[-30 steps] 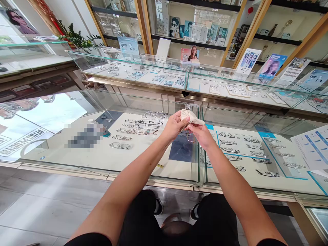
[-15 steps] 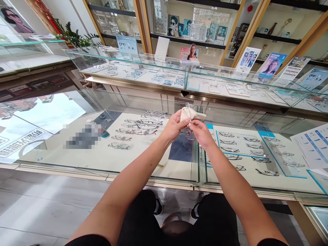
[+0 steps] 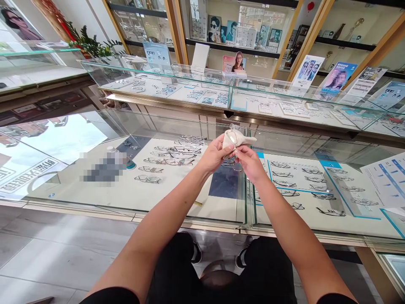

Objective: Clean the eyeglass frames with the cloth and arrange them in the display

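A cream-coloured cloth (image 3: 243, 138) is bunched up between my two hands, above the glass counter. One round, thin-rimmed lens of a pair of eyeglasses (image 3: 232, 137) shows against it; the rest of the frame is largely covered by fingers and cloth. My left hand (image 3: 215, 154) is closed around the cloth's left side, thumb across the front by the lens. From the right, my right hand (image 3: 249, 161) pinches the eyeglasses' rim at the lower edge of the cloth. Its exact grip is partly hidden.
Under my hands stands a glass display counter (image 3: 190, 213) with rows of eyeglasses (image 3: 171, 160) inside. A pixelated dark item (image 3: 104, 169) and a bottle (image 3: 130, 162) are at the left. Farther back is another glass case (image 3: 152, 72). A printed sheet (image 3: 387, 177) stands at right.
The cloth has shifted around the lens: its loose end now reaches a little farther right, and the lens's round rim shows more clearly. Both hands stay in nearly the same place.
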A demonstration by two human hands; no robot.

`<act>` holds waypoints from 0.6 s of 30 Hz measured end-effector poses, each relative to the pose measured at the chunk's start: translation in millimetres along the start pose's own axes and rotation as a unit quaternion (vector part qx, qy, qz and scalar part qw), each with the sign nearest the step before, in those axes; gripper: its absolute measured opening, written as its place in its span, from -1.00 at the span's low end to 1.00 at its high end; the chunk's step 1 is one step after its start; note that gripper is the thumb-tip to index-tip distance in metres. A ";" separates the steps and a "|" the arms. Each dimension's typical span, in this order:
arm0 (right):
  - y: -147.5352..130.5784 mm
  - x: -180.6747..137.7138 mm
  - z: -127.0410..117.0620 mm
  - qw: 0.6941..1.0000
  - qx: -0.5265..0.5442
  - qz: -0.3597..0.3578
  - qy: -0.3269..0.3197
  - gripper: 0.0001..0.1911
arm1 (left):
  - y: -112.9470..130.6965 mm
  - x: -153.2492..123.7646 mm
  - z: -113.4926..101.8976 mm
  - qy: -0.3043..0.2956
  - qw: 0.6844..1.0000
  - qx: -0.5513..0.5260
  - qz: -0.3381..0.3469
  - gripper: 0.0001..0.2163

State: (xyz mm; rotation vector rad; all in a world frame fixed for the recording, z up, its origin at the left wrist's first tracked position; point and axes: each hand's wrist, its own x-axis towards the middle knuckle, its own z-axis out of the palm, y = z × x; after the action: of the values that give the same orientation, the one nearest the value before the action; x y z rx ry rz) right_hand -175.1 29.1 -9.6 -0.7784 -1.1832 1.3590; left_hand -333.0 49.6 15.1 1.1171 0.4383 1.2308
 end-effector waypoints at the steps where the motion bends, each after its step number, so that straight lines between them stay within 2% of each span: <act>1: 0.7 0.0 0.4 1.000 -0.003 0.001 -0.004 -0.60 | -1.4 -0.8 1.4 0.011 1.000 0.005 0.009 -0.44; 5: 5.8 -3.3 10.0 0.999 -0.034 0.010 -0.014 -0.52 | -9.7 -1.5 3.9 0.075 0.996 0.023 0.050 -0.50; 8: 5.4 -5.7 15.5 0.999 -0.038 0.009 -0.014 -0.51 | -11.3 0.4 0.7 0.097 0.992 0.033 0.068 -0.45; 14: -5.5 -2.9 4.5 0.999 -0.007 0.026 -0.025 -0.59 | 1.7 1.1 -6.2 0.016 1.000 0.016 0.017 -0.47; 18: -3.2 -1.9 4.6 0.998 0.031 0.039 -0.035 -0.62 | 3.7 -1.1 -3.0 0.005 0.999 0.027 0.017 -0.45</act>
State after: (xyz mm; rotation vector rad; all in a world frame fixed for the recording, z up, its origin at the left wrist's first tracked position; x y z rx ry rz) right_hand -178.1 25.8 -5.6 -0.7448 -1.1694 1.4898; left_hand -337.6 49.6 16.7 1.1681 0.4648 1.2612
